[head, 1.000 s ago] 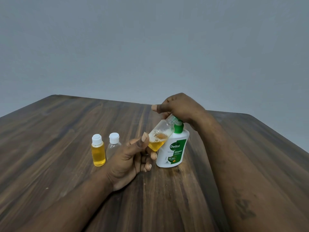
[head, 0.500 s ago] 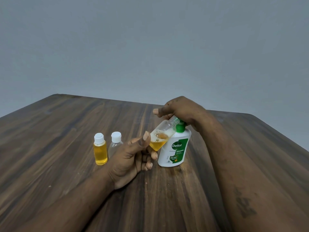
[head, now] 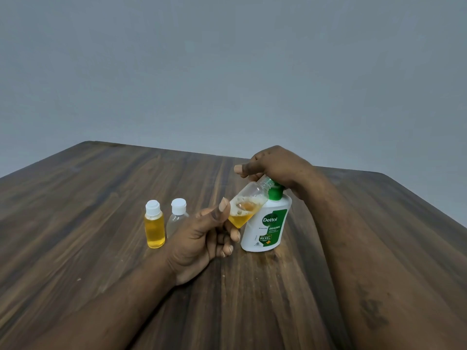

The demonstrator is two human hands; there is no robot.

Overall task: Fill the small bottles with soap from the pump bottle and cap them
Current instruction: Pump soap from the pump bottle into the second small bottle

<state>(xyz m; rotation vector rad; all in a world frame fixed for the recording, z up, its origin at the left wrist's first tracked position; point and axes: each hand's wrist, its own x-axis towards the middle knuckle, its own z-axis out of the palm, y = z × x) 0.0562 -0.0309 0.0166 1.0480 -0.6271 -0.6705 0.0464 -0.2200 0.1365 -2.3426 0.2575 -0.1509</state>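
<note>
Grey wall fills the upper frame above a dark wooden table (head: 101,188). At centre the left hand (head: 199,238) pinches a tilted, uncapped small bottle (head: 249,200), part-filled with amber soap, its mouth against the green nozzle of the white pump bottle (head: 265,223). The right hand (head: 275,165) curls over the pump head and hides it. Left of centre stand a full capped bottle (head: 154,227) and an empty capped bottle (head: 178,215), the latter partly blocked by the left hand.

A dark, streaky-grained wooden table (head: 101,198) fills the lower half of the view. Beyond its far edge rises a plain grey wall (head: 227,72). A faint amber smear (head: 274,260) marks the table right of centre.
</note>
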